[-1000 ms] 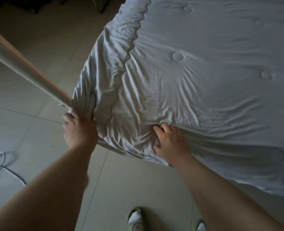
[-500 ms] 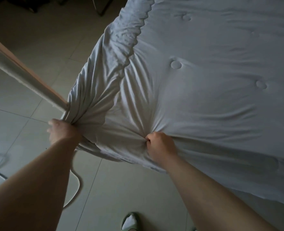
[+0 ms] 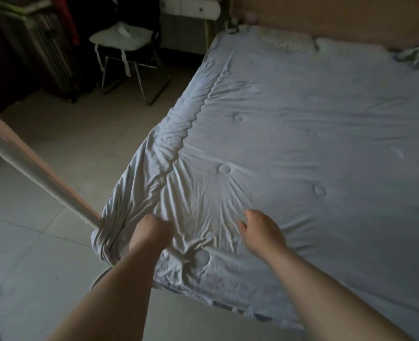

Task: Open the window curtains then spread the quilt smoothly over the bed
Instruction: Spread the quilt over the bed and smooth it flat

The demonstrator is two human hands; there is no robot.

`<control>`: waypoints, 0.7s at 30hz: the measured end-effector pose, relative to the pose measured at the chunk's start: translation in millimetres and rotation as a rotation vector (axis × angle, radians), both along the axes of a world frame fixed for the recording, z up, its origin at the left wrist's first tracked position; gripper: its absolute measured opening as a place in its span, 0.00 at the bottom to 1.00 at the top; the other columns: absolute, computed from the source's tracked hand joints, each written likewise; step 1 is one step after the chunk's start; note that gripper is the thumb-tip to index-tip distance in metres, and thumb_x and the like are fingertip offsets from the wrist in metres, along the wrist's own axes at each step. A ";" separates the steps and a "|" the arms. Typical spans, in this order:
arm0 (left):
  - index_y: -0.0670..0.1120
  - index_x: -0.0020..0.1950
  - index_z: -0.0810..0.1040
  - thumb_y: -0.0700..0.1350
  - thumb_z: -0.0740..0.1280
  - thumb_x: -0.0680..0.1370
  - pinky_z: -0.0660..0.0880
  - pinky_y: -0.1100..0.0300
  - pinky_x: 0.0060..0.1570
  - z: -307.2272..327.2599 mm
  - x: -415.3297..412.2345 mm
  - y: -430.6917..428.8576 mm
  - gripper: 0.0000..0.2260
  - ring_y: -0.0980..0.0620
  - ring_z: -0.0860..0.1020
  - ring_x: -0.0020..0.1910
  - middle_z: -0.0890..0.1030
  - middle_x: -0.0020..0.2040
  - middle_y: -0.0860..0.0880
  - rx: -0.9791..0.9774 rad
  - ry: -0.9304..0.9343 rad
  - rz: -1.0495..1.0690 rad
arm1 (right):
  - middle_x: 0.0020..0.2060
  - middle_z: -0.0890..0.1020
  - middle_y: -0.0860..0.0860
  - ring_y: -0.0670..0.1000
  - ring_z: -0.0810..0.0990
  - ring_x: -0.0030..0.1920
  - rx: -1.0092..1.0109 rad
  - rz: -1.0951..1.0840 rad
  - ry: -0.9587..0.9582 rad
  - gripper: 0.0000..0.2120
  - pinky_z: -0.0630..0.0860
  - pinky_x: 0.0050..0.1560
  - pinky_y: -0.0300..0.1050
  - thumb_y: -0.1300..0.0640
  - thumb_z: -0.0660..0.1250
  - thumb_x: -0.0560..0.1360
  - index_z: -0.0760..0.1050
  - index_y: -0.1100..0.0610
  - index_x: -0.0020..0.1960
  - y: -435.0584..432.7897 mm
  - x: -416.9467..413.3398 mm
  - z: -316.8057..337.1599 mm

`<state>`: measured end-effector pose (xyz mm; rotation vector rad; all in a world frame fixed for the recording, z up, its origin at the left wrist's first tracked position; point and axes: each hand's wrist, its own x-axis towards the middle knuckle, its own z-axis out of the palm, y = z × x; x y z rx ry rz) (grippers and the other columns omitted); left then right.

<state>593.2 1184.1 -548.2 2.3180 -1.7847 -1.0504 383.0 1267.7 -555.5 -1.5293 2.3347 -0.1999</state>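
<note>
I keep the left hand (image 3: 151, 232) clenched on the bunched near-left corner of the pale grey tufted quilt (image 3: 289, 156), its fingers (image 3: 154, 221) curled into the gathered folds. I judge this grip serves to draw that corner out square. The right hand (image 3: 260, 232) is low over the cloth with its fingers loose and holding nothing, placed to press creases flat. The quilt covers most of the bed (image 3: 326, 18), smooth far off and fanned with wrinkles near me. Its corner touches a pale slanting pole (image 3: 38, 173), which could snag it.
</note>
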 end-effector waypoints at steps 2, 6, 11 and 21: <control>0.38 0.50 0.76 0.43 0.61 0.77 0.69 0.58 0.43 35.4 -21.6 2.7 0.10 0.42 0.76 0.44 0.79 0.46 0.41 -0.051 0.044 -0.037 | 0.61 0.76 0.57 0.58 0.74 0.62 -0.022 -0.049 0.009 0.16 0.70 0.58 0.47 0.51 0.56 0.80 0.72 0.59 0.61 7.5 -17.6 36.2; 0.34 0.54 0.77 0.45 0.59 0.77 0.72 0.56 0.50 112.6 -56.6 9.0 0.16 0.38 0.77 0.56 0.79 0.56 0.35 -0.171 0.102 -0.110 | 0.54 0.78 0.60 0.60 0.75 0.57 -0.110 -0.130 0.014 0.11 0.66 0.46 0.47 0.52 0.55 0.80 0.68 0.58 0.45 23.2 -57.3 119.7; 0.35 0.52 0.77 0.45 0.59 0.77 0.69 0.57 0.46 200.5 -90.5 23.3 0.15 0.39 0.77 0.54 0.79 0.54 0.36 -0.319 0.165 -0.171 | 0.54 0.79 0.60 0.60 0.75 0.57 -0.238 -0.195 0.046 0.12 0.70 0.49 0.48 0.52 0.54 0.80 0.70 0.58 0.45 39.6 -90.0 219.2; 0.36 0.53 0.79 0.45 0.58 0.79 0.68 0.60 0.41 368.9 -151.3 61.2 0.15 0.39 0.79 0.52 0.81 0.51 0.38 -0.513 0.248 -0.281 | 0.54 0.79 0.62 0.61 0.76 0.56 -0.451 -0.276 0.074 0.14 0.71 0.49 0.49 0.53 0.54 0.80 0.73 0.62 0.46 87.2 -134.8 379.7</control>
